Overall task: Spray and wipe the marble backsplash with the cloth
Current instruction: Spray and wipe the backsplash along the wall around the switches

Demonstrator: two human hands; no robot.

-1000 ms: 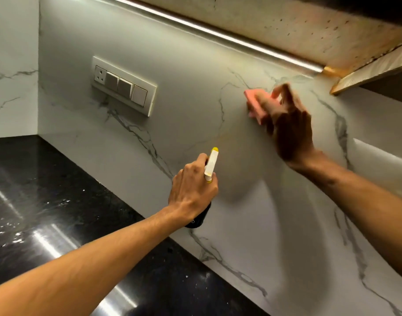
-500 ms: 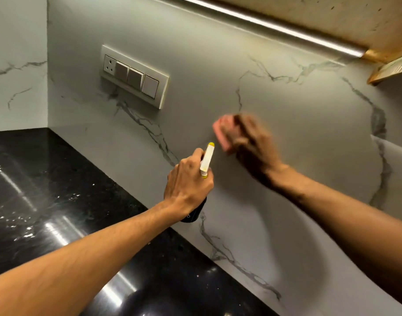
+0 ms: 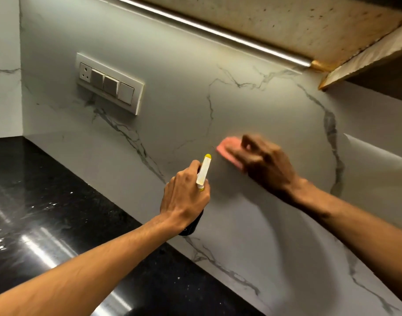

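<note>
– Now, where does the pink cloth (image 3: 227, 151) lie?
– Flat against the marble backsplash (image 3: 184, 119), at mid height, to the right of the grey vein that descends from the switch plate (image 3: 109, 84). The right hand (image 3: 267, 166) covers the cloth's right part, with its fingers bent over it and pressing it to the stone. Motion blur hides the exact finger positions.
– And the left hand (image 3: 184, 198)?
– Below and left of the cloth, apart from it, curled around a spray bottle (image 3: 203, 171). The dark body sits in the fist, and the white-and-yellow head points up toward the wall.
– Surroundings?
– A polished black countertop (image 3: 47, 213) meets the backsplash at lower left. A light strip (image 3: 218, 31) runs along the top, beneath a stained cabinet underside (image 3: 298, 19).
</note>
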